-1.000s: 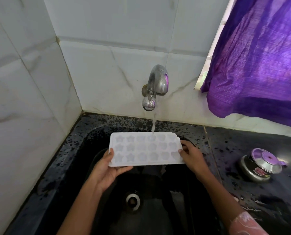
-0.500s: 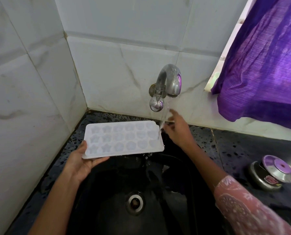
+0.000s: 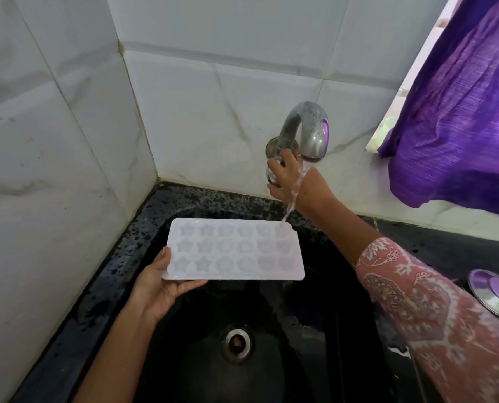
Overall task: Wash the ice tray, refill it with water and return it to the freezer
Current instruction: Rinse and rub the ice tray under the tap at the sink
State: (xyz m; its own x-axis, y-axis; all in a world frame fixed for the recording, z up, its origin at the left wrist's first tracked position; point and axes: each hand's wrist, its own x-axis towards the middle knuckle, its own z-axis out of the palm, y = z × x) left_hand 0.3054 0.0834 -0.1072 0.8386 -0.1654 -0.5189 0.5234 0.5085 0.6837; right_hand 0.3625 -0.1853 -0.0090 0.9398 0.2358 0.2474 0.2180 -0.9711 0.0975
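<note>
Ice tray [image 3: 236,251] pinched by left hand [image 3: 161,283] above black sink [image 3: 271,373]; right hand [image 3: 286,181] clasps tap [image 3: 309,126].

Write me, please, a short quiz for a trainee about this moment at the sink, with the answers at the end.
1. True or false: water runs from the tap onto the ice tray.
2. The right hand grips: A. the ice tray; B. the tap's knob; C. nothing.
3. Fill in: the ice tray is held at one short end by the ___ hand.
Key: 1 true; 2 B; 3 left: the left hand alone holds it.
</note>
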